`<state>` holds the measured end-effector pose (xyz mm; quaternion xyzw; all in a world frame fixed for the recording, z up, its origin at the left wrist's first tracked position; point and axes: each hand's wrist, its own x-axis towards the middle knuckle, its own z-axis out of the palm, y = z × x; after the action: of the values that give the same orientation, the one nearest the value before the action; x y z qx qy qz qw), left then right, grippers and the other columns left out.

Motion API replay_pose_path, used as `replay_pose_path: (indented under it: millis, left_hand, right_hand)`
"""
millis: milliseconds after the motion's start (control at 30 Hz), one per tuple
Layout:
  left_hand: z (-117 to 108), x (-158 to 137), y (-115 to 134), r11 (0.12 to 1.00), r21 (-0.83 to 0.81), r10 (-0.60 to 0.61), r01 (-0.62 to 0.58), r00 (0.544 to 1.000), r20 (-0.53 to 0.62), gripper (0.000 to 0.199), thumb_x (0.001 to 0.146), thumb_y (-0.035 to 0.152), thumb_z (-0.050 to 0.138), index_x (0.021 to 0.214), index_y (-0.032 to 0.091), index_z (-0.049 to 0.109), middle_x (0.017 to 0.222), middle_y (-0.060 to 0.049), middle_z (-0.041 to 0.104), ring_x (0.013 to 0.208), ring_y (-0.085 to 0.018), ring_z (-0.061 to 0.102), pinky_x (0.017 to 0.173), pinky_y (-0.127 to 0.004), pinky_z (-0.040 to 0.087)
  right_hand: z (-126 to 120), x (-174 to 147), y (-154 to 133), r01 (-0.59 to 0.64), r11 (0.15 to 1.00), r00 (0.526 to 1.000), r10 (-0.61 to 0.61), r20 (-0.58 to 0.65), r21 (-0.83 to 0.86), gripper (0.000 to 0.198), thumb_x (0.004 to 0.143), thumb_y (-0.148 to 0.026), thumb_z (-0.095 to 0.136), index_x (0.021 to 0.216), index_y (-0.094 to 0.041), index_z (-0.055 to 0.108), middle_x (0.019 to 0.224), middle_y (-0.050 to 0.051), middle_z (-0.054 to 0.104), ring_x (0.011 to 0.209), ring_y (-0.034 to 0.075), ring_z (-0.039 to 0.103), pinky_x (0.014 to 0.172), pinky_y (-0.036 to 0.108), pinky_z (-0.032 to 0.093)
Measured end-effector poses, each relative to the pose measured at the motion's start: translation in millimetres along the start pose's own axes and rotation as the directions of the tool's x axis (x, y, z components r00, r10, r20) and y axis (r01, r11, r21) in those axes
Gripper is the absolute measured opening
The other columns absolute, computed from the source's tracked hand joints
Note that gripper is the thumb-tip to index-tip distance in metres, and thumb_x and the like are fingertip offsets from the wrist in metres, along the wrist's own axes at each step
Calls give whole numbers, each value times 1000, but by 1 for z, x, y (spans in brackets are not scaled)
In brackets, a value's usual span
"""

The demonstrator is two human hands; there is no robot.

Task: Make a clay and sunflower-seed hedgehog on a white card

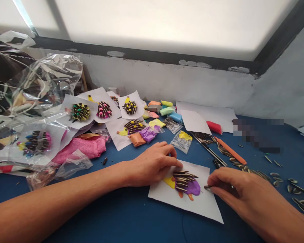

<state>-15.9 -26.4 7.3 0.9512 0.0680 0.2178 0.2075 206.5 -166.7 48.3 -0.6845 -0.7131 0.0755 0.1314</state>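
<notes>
A seed [207, 187] is pinched in the right hand [239, 190], just beside the purple clay body [194, 187] on the paper [202, 210]. The paper is touched by the left hand [152, 165]; any grip there cannot be determined. Seed insertion is apparently in hand; alignment with bare clay is called for.

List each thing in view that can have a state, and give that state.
Left hand: resting on the paper, fingers bent.
Right hand: pinching a seed.
Purple clay: partly covered by striped seeds, right side bare.
Loose seeds: scattered at right.
Pink cloth: crumpled.
Clear bag with yellow clay: lying flat, partly filled.
</notes>
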Motion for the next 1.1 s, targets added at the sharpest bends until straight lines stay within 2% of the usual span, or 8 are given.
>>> replay_pose_path:
  millis: [100,233,533,733,867,1100]
  left_hand:
    - [0,0,0,1000,2,7,-7,1000,-6,34,90,4,47,109,16,73,96,-9,60,87,-18,51,78,-31,43]
    - [0,-1,-1,1000,5,-4,4,1000,2,34,91,5,46,110,17,73,97,-8,61,86,-18,50,77,-31,43]
    - [0,0,1,1000,10,-21,21,999,26,35,92,5,46,111,19,72,98,-8,61,88,-18,49,79,-32,43]
    - [-1,-1,0,1000,11,-14,13,1000,24,36,91,4,47,110,21,72,98,-8,61,88,-18,51,80,-31,44]
    - [-1,-1,0,1000,10,-25,25,999,30,37,90,4,48,110,23,73,99,-7,62,88,-17,51,80,-31,44]
    - [-2,1,1,999,13,-36,35,997,64,42,87,1,49,111,25,73,102,-7,62,91,-18,50,82,-32,44]
  right_hand:
    - [-6,2,-8,52,999,998,-51,-47,3,16,80,-28,58,69,-30,70,63,-3,70,48,14,65,37,21,46]
    - [-9,5,-21,128,990,983,-119,-137,60,22,84,-25,53,74,-31,71,68,-4,73,54,12,69,44,18,51]
    - [-5,6,-27,162,986,964,-149,-222,41,18,84,-24,56,75,-31,70,67,-7,72,53,10,68,46,16,50]
    - [-2,5,-27,159,987,969,-148,-197,37,19,85,-24,54,75,-29,70,66,-4,71,52,12,67,45,19,50]
    - [5,2,-25,127,991,980,-118,-159,48,20,88,-25,53,80,-28,71,74,-1,72,59,14,68,51,23,53]
    - [12,1,-21,139,990,981,-133,-140,36,18,91,-26,52,86,-30,70,79,-2,70,66,14,68,57,24,54]
